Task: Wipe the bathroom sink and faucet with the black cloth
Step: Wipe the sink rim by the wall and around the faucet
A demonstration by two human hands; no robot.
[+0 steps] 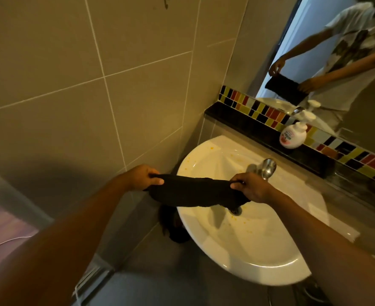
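A black cloth (195,192) is stretched between both hands above the left part of a white sink (243,246). My left hand (144,176) pinches its left end, off the sink's left rim. Gripping the right end is my right hand (251,187), just in front of the chrome faucet (267,168). Yellow specks dot the basin and its rim. The cloth hangs over part of the metal drain (235,210).
A white pump bottle of soap (293,136) stands on the black ledge (243,123) behind the sink, below coloured mosaic tiles and a mirror (327,51). A beige tiled wall closes the left side. Something dark (173,226) lies under the sink's left edge.
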